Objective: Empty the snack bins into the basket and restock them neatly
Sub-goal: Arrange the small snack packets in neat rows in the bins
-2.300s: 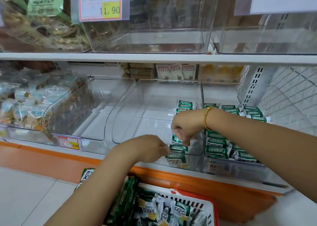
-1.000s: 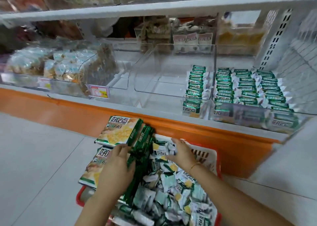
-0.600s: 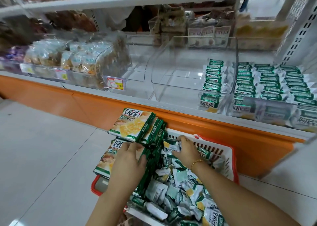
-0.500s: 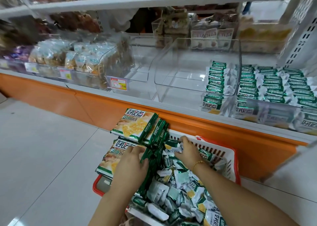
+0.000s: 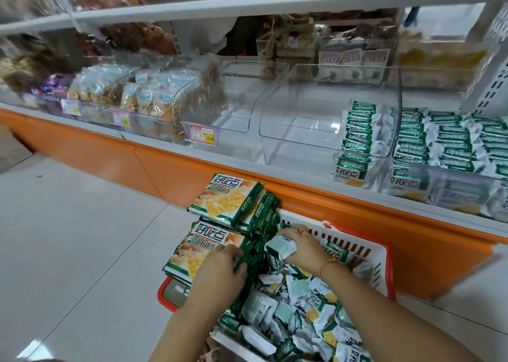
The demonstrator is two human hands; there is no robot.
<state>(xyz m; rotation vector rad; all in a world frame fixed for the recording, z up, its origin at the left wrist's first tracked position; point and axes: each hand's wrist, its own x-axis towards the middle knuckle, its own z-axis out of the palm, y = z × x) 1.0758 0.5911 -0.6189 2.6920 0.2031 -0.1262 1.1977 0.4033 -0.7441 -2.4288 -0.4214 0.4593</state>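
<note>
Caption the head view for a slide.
Right hand grips small green-and-white snack packets in a red-and-white plastic basket; left hand rests on large green biscuit bags.

My left hand [image 5: 220,268] and left arm [image 5: 187,323] are bare, my right hand [image 5: 298,247] and right arm [image 5: 398,315] are bare too, and round my right wrist I wear a thin gold bracelet [image 5: 327,264] made of tiny round shiny beads.

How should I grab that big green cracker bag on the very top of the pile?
The big bag lies flat on top, with its left edge sticking out free. Pinch that edge, thumb on top, coming from the left. The right edge is jammed against upright packs.
</note>
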